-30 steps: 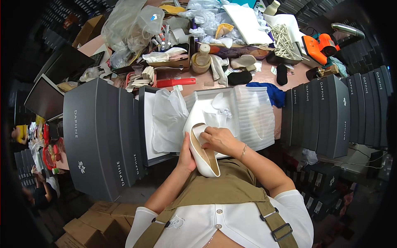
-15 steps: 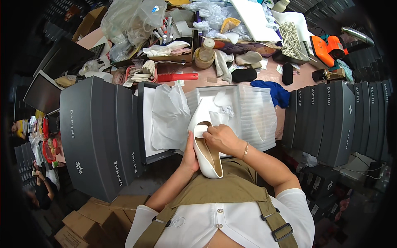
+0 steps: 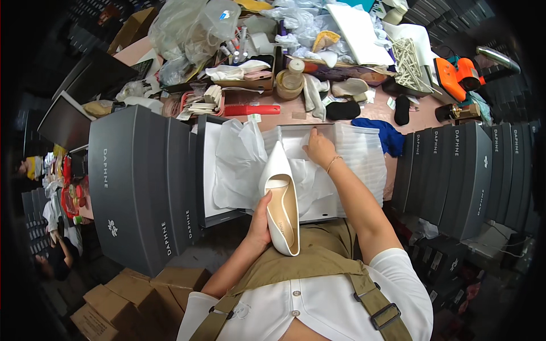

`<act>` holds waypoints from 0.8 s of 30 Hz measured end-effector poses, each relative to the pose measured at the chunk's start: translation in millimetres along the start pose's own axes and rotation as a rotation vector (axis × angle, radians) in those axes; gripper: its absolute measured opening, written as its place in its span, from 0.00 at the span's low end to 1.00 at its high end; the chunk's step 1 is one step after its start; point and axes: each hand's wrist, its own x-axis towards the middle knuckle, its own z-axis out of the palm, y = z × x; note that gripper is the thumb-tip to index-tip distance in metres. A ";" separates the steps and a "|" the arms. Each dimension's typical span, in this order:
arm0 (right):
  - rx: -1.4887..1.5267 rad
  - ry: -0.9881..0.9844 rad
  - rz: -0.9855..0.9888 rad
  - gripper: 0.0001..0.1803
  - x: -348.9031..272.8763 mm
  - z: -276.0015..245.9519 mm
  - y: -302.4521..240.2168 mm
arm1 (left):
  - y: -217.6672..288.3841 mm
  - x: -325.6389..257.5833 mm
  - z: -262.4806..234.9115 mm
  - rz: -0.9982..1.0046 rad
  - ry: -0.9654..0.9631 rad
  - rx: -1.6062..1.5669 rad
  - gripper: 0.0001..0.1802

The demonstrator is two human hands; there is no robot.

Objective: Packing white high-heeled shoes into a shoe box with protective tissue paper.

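Note:
A white pointed-toe pump (image 3: 265, 170) with a beige insole is in my left hand (image 3: 260, 224), which grips its left side, thumb at the opening's rim. Its toe points away from me, and a white piece shows inside toward the toe. My right hand (image 3: 321, 149) reaches into the open shoe box (image 3: 292, 129) in front of me, fingers apart by its far wall; nothing shows in them. White tissue paper (image 3: 307, 181) lies in the box beneath that wrist, and a translucent wrapping sheet (image 3: 359, 165) spreads over its right side.
The box lid (image 3: 211, 142) with tissue paper (image 3: 242, 165) lies at the left. Dark shoe boxes stand in rows at left (image 3: 128, 187) and right (image 3: 449, 176). Behind are a red-handled tool (image 3: 253, 109), a jar (image 3: 291, 79), a blue cloth (image 3: 387, 133) and an orange tape dispenser (image 3: 452, 79).
My right hand has left the shoe's opening and moved forward and right into the box. My left hand still holds the shoe, now turned more upright in view.

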 end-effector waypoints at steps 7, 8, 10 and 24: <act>-0.038 0.190 -0.178 0.28 -14.3 2.5 -3.3 | -3.1 8.5 -22.1 0.008 -0.035 -0.054 0.30; 0.092 0.255 -0.190 0.26 -12.6 -7.4 -0.8 | -2.3 9.5 -20.3 0.024 -0.032 -0.043 0.31; 0.397 0.431 -0.233 0.15 -22.0 -53.9 -20.2 | -1.0 8.7 -18.4 0.070 -0.014 -0.028 0.33; 0.043 0.214 -0.400 0.32 -82.7 -63.4 -110.0 | -24.0 7.9 -1.6 0.126 -0.085 0.043 0.25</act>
